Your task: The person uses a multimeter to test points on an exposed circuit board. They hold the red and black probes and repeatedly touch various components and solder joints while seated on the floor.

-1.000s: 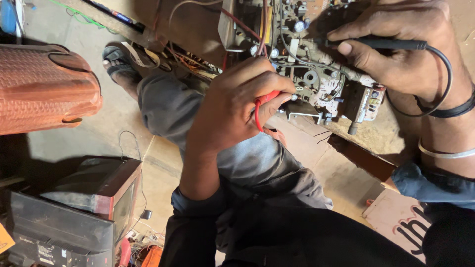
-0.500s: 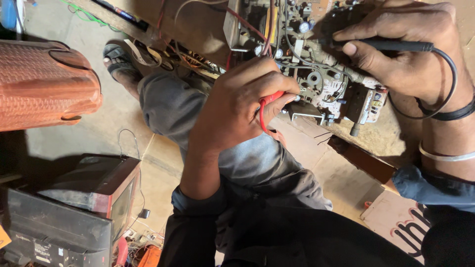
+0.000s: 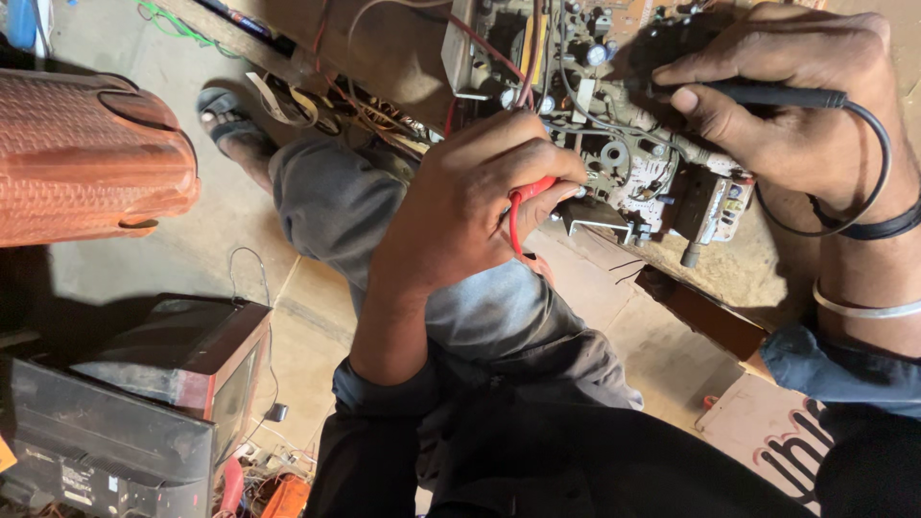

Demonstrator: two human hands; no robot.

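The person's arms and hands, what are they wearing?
Both hands are bare. The left hand has a dark sleeve pushed up near the elbow. The right hand has a black band and a thin silver bangle at the wrist, with a blue cuff further up.

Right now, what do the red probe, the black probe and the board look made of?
Red probe in the left hand: glossy moulded plastic, by its sheen. Black probe in the right hand: matte plastic, its lead probably rubber-sheathed. Circuit board: tan, dull laminate carrying metal and plastic parts, probably phenolic.
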